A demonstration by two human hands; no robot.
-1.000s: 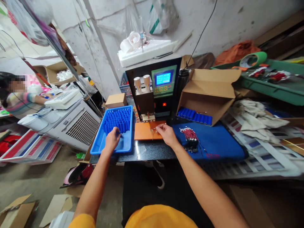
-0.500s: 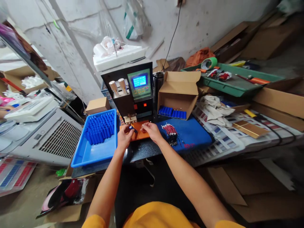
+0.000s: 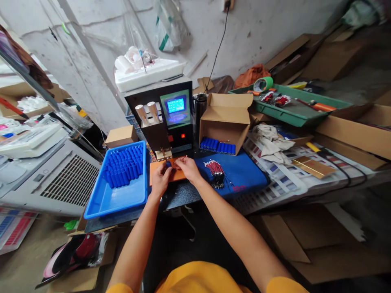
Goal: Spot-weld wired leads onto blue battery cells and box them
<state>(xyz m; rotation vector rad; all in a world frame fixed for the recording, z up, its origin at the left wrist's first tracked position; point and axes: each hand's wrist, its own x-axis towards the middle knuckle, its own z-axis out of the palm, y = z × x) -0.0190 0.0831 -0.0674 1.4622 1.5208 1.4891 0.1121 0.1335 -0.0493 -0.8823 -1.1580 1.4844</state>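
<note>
My left hand (image 3: 160, 177) is closed on a blue cylindrical battery cell (image 3: 168, 163), mostly covered by my fingers. The cell is just below the electrode tips of a black spot welder (image 3: 181, 144); whether they touch, I cannot tell. To the right of the cell my right hand (image 3: 187, 167) pinches something thin, probably a wire lead, with a tiny pale end by the fingertips. Both hands are over an orange work board (image 3: 154, 166). A bundle of red and black wire leads (image 3: 216, 170) with white ends lies on a blue mat (image 3: 250, 173).
At the left, a blue tray (image 3: 117, 206) holds many upright blue cells. An open cardboard box (image 3: 224, 128) with several blue cells stands behind the mat. Farther right are a green tray (image 3: 301, 119) with tape and tools, and a crumpled cloth (image 3: 271, 142).
My right hand has moved left, closer to the cell and my left hand. The cell is now nearer the electrodes. The whole view has shifted slightly.
</note>
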